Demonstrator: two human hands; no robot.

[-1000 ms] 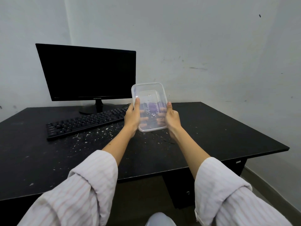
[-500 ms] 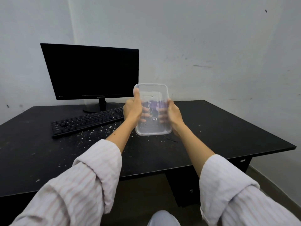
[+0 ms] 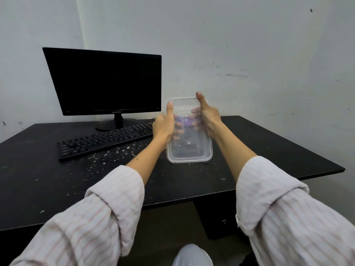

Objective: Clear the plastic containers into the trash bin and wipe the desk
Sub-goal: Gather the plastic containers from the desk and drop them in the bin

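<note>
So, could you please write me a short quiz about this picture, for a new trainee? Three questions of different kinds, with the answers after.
1. True or false: the plastic container lies flat on the desk, with no hand on it.
2. Which thing stands nearest the wall? A) the keyboard B) the monitor C) the container
3. Fill in: pale crumbs are scattered on the desk just in front of the ______.

Key
1. False: the left hand and the right hand hold it up between them, thumbs on its near face.
2. B
3. keyboard
</note>
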